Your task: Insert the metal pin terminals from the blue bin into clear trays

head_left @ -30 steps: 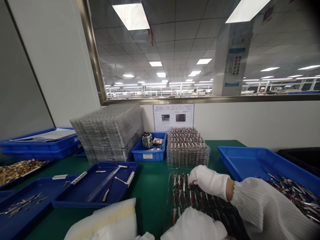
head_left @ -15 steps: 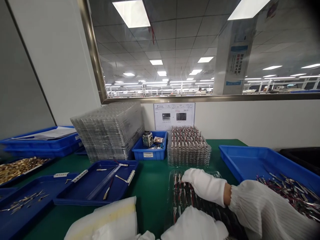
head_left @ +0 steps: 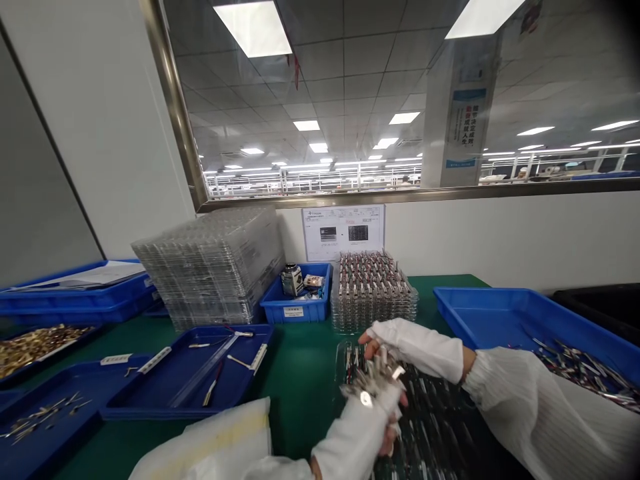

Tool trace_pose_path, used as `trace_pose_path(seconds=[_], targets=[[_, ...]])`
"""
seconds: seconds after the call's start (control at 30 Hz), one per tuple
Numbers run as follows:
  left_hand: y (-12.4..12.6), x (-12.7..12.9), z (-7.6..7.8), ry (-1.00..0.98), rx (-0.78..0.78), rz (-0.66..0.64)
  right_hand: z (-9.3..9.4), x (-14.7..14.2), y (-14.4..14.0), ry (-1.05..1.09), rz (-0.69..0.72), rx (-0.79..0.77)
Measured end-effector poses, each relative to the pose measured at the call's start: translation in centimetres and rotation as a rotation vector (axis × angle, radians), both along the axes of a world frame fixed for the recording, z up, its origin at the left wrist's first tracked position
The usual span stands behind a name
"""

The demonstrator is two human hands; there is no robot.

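A worker's gloved left hand [head_left: 380, 410] grips a fanned bundle of small metal-tipped parts [head_left: 373, 383], fingers closed around it, while the right hand [head_left: 405, 343] pinches at the bundle's top, fingertips together on 1 piece. Directly beneath the grip lies a clear tray [head_left: 425, 413], partly filled. Beyond it stands 1 finished stack of loaded trays [head_left: 373, 293]; right of it, a blue bin [head_left: 500, 320] of loose parts suggests much remains.
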State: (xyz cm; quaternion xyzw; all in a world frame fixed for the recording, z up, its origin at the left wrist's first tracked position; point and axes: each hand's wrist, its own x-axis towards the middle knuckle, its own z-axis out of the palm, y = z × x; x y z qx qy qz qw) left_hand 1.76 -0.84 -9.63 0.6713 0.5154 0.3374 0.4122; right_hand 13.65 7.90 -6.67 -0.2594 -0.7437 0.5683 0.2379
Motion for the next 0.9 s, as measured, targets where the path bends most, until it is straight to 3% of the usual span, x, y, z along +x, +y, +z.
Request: trace_pose_path(seconds=[0.13, 0.2, 0.37, 0.57, 0.9], targets=[[0.8, -0.9, -0.7, -0.773, -0.476, 0.035, 0.7, -0.4, -1.2, 0.043, 0.07, -0.035], [1.0, -1.1, -1.0, -0.955, -0.568, 0.044, 0.9, -0.5, -1.4, 0.04, 0.096, -0.057], [1.0, -1.1, -1.0, -0.991, -0.601, 0.045, 0.8, -0.2, -1.4, -0.033, 0.062, -0.021], [1.0, -1.2, -0.7, -0.976, -0.565, -0.054, 0.2, 0.0, -0.6, -0.127, -0.062, 0.041], [0.5, -1.0, -0.8, -0.935, -0.57, -0.007, 0.8, 0.1, 0.2, -0.174, -0.159, 0.149]])
